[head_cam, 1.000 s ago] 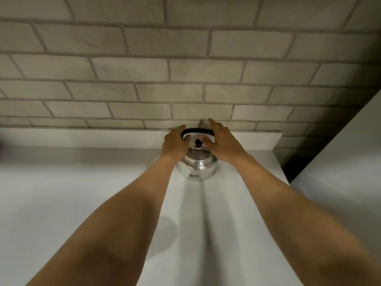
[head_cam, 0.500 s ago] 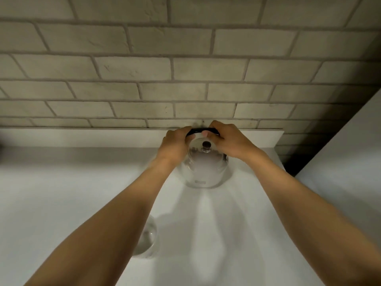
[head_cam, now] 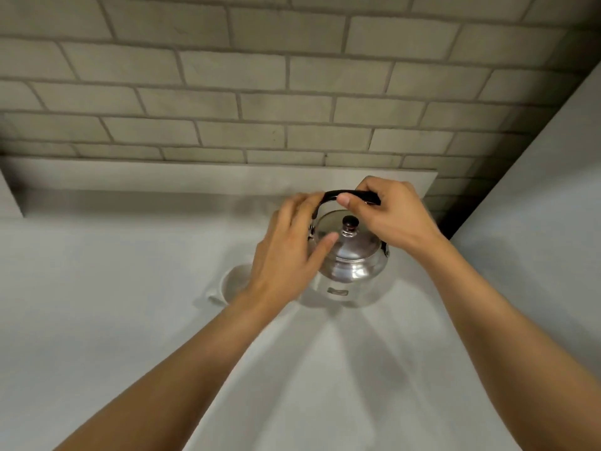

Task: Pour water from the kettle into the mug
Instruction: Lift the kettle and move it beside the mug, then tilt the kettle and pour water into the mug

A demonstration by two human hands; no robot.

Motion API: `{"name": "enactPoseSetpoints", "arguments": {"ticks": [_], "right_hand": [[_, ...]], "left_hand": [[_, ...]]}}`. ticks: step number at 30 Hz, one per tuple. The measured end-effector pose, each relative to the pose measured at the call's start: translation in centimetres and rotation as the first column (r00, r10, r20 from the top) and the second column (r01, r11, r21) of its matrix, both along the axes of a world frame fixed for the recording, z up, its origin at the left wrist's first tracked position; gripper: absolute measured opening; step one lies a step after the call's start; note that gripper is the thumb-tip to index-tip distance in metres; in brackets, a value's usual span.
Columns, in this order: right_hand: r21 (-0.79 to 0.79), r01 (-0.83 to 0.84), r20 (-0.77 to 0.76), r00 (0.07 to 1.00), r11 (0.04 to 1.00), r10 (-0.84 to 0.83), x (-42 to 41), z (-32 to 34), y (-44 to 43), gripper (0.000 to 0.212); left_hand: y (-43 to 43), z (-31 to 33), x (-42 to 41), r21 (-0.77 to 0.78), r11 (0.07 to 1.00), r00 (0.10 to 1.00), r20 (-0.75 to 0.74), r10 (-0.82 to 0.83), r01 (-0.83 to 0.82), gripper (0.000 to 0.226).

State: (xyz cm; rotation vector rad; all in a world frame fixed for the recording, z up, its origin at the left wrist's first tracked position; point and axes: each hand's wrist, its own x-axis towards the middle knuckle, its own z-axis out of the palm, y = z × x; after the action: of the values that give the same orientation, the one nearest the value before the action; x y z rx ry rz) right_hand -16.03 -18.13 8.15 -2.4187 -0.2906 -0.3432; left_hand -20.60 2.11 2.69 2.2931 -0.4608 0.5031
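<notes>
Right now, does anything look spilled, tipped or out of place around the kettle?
Nothing stands out. The kettle has its lid on, the right hand grips its handle, the white mug sits left of it, partly behind the left hand. No spill shows.

The kettle (head_cam: 349,265) is showing polished silver, its handle (head_cam: 349,194) and lid knob (head_cam: 350,222) black. Left of the kettle, the mug (head_cam: 234,283) is showing white, matching the white table (head_cam: 97,304). Behind the kettle, the wall (head_cam: 260,92) is showing grey brick with darker mortar lines.

Shiny polished metal kettle (head_cam: 349,265), matt blk handle (head_cam: 344,194), rough brick wall (head_cam: 292,86)
</notes>
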Motion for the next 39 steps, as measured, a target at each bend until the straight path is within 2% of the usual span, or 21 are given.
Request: {"name": "enactPoseSetpoints", "arguments": {"ticks": [3, 9, 13, 17, 21, 26, 34, 39], "right_hand": [[-0.033, -0.011, -0.013, 1.000, 0.999, 0.010, -2.0, -0.3, 0.4, 0.040], [-0.118, -0.029, 0.018, 0.999, 0.993, 0.031, -3.8, -0.4, 1.0, 0.037], [-0.119, -0.058, 0.008, 0.998, 0.991, 0.059, -4.4, 0.1, 1.3, 0.036], [-0.125, -0.103, 0.001, 0.995, 0.987, 0.104, -4.8, 1.0, 1.5, 0.035], [-0.163, -0.148, 0.003, 0.989, 0.976, 0.150, -5.0, 2.0, 2.4, 0.033], [-0.216, -0.268, 0.011, 0.961, 0.939, 0.277, -5.5, 3.9, 4.0, 0.028], [-0.385, -0.372, 0.032, 0.909, 0.845, 0.415, -5.4, 5.7, 6.6, 0.037], [-0.472, -0.401, -0.019, 0.895, 0.785, 0.445, -5.1, 6.4, 8.4, 0.043]], "left_hand": [[0.2, -2.0, -3.8, 0.069, 0.997, 0.995, 0.088, -0.043, 0.037, 0.053], [-0.2, -4.0, -6.1, 0.289, 0.957, 0.998, 0.041, -0.052, 0.038, 0.054], [-0.4, -3.6, -6.6, 0.297, 0.954, 0.999, 0.035, 0.022, -0.031, 0.053], [-0.5, -3.2, -7.1, 0.237, 0.971, 1.000, 0.020, 0.013, -0.017, 0.058], [-0.8, -2.9, -7.8, 0.125, 0.992, 0.990, -0.142, -0.010, 0.028, 0.061], [-0.7, -2.7, -8.6, -0.016, 1.000, 0.975, -0.219, -0.030, 0.027, 0.061], [-0.1, -2.0, -9.3, -0.114, 0.993, 0.969, -0.245, -0.036, 0.008, 0.059], [0.1, -2.2, -9.4, -0.197, 0.980, 0.974, -0.224, -0.038, -0.007, 0.057]]}}
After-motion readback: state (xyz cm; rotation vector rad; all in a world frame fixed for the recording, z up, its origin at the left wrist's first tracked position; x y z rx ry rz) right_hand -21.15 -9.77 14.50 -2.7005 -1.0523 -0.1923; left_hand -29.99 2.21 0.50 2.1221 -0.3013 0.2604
